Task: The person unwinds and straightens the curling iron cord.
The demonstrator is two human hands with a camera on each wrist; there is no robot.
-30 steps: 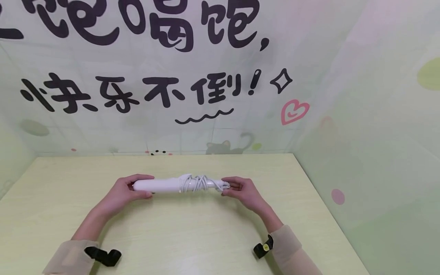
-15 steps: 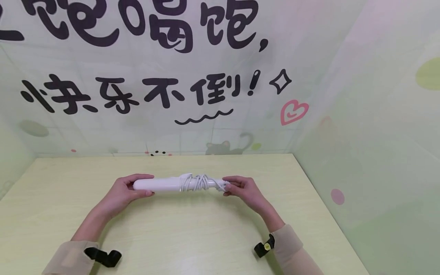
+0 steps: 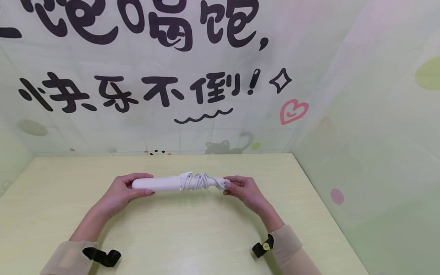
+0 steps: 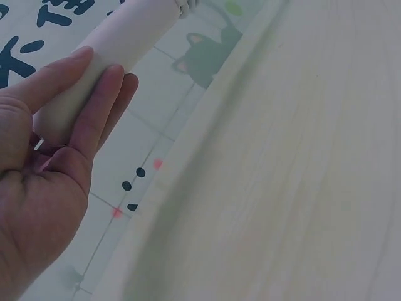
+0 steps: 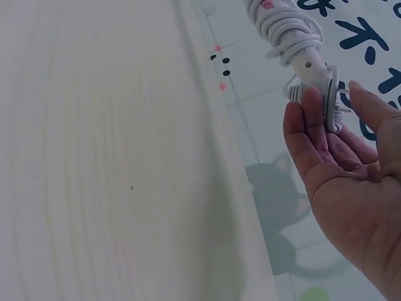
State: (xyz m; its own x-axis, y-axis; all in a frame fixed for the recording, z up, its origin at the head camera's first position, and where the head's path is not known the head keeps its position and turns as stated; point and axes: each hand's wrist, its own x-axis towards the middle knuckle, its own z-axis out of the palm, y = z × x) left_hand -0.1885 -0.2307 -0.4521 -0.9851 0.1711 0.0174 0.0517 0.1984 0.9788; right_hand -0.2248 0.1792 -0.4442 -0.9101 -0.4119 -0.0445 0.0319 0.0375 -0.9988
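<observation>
A long white appliance (image 3: 156, 183), which looks like a hair iron, is held level above the table in the head view. Its left part is smooth and thick. Around the thinner right part, a pale cord (image 3: 199, 181) is wound in several loops. My left hand (image 3: 118, 194) grips the smooth end, with thumb in front and fingers behind. At the other end my right hand (image 3: 248, 193) holds the tip between thumb and fingers. There the right wrist view shows a two-pin plug (image 5: 332, 100) lying against the tip, the thumb close to its pins.
A pale wooden table (image 3: 192, 236) spreads beneath both hands. Behind it rises a printed wall (image 3: 154, 130) with large black lettering, and another wall (image 3: 388, 164) stands along the right edge. Black wrist cameras (image 3: 103, 256) sit at both sleeves.
The right thumb has moved from below the tip up onto it, by the plug. The left hand keeps its grip, and the white appliance stays nearly in place.
</observation>
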